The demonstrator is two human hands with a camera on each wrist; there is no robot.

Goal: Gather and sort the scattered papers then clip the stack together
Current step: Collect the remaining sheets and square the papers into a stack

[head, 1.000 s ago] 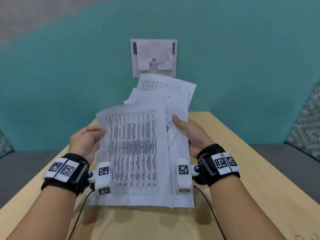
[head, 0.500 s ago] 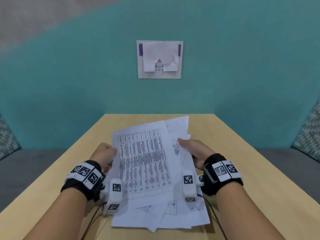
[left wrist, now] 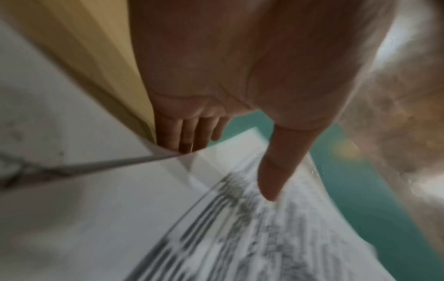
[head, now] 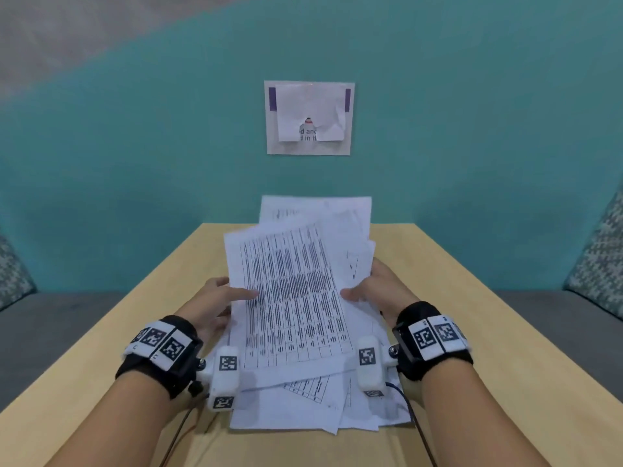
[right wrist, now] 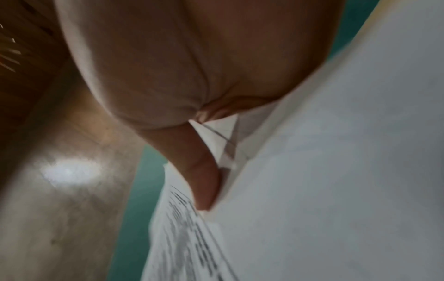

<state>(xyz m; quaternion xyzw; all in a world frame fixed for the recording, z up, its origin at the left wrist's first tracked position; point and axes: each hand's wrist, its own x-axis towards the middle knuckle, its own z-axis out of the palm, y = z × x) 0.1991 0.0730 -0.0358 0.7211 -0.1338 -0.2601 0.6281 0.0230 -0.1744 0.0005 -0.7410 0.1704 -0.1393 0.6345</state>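
A loose, uneven stack of white printed papers point(head: 296, 298) is held tilted up over the wooden table point(head: 472, 315), its lower edges fanned out near the front edge. My left hand point(head: 219, 301) grips the stack's left edge, thumb on the top sheet's printed table and fingers behind. In the left wrist view the left hand's thumb point(left wrist: 276, 171) lies on the papers point(left wrist: 216, 228). My right hand point(head: 374, 291) pinches the right edge the same way. The right wrist view shows its thumb point(right wrist: 204, 180) pressed on the sheets point(right wrist: 336, 171). No clip is in view.
A paper notice point(head: 309, 117) hangs on the teal wall behind the table. Grey seating with patterned cushions point(head: 600, 261) flanks the table on both sides. Sensor cables point(head: 418, 426) trail from both wrists over the table's front edge.
The stack was held upright, dropped flat toward the table half a second ago, and is now raised and tilted up again. Both hands kept their grip on its sides.
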